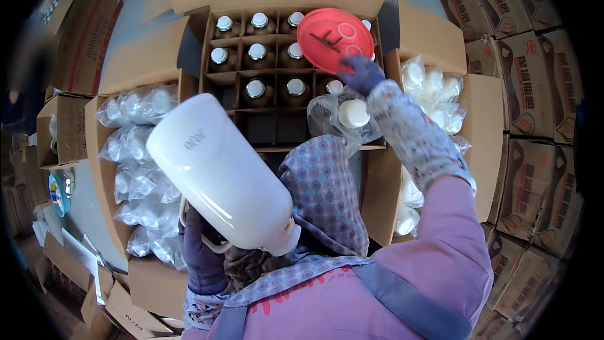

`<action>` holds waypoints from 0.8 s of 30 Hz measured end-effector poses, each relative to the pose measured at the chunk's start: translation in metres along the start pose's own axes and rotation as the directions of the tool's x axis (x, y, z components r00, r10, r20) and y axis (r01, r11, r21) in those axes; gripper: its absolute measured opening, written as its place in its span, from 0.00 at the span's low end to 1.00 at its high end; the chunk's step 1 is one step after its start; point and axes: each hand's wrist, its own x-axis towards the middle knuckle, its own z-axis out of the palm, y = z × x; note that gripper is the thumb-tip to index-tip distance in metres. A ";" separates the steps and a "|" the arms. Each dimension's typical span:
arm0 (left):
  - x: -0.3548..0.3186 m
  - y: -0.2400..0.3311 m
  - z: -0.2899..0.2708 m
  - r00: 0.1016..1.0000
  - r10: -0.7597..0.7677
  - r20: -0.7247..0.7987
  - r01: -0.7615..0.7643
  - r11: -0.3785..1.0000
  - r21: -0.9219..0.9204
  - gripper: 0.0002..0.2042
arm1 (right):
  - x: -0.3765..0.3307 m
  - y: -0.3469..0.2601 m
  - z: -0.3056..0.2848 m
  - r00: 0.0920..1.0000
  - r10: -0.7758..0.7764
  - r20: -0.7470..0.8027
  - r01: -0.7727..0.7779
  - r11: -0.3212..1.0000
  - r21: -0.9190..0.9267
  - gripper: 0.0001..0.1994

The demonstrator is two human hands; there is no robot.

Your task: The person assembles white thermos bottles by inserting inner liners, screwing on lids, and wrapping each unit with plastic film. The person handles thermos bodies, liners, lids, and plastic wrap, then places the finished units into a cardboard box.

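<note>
- Head view: I am watching my left hand, gloved in dark purple, closing around the handle of a large white jug; the jug is tilting, its base pointing far-left and its neck sitting near, just right of the hand.
- My right hand, also gloved, is reaching far and pinching the near edge of a red round lid, which is hovering over the divided carton.
- Capped bottles are standing in the carton's far cells; the near cells are showing bare.
- Bagged white items are lying in the open box to the left.
</note>
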 end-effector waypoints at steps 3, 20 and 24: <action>0.012 -0.004 0.019 0.998 -0.030 0.049 0.039 0.976 -0.212 0.23 | -0.067 0.004 0.009 0.976 0.006 0.220 0.073 0.936 -0.346 0.32; -0.034 -0.019 0.037 0.849 0.307 0.430 -0.431 0.872 0.230 0.19 | -0.239 -0.156 -0.032 0.988 -0.095 0.123 -0.130 -0.068 0.989 0.31; -0.052 0.096 0.068 0.422 -0.008 0.907 -0.807 0.454 0.379 0.13 | -0.181 -0.113 -0.012 0.899 -0.417 0.136 0.077 0.455 0.887 0.21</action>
